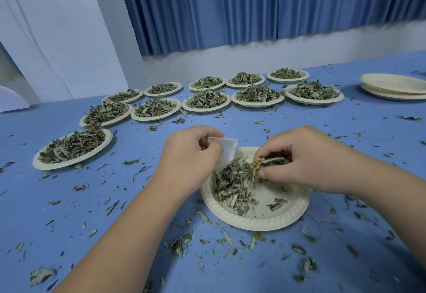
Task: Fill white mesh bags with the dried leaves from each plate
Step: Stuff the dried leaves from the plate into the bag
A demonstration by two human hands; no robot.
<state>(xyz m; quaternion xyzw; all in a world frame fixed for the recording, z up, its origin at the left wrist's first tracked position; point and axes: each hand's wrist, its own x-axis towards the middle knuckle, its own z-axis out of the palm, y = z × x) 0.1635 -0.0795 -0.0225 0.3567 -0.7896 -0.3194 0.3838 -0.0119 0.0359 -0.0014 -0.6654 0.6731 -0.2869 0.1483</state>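
Holding the white mesh bag [227, 148] pinched in the left hand [191, 152], the right hand [299, 156] pinches leaves [232, 186]; keep the bag's mouth wide over the plate [265, 221].

We have only one camera. It sits on the person's head and looks forward and down, with a wide view. It is very near the left hand [191, 152], the right hand [309, 156] and the plate [258, 222] below them. The table [69, 200] runs away from us to more plates [205, 109], and far back hangs the curtain [230, 4].
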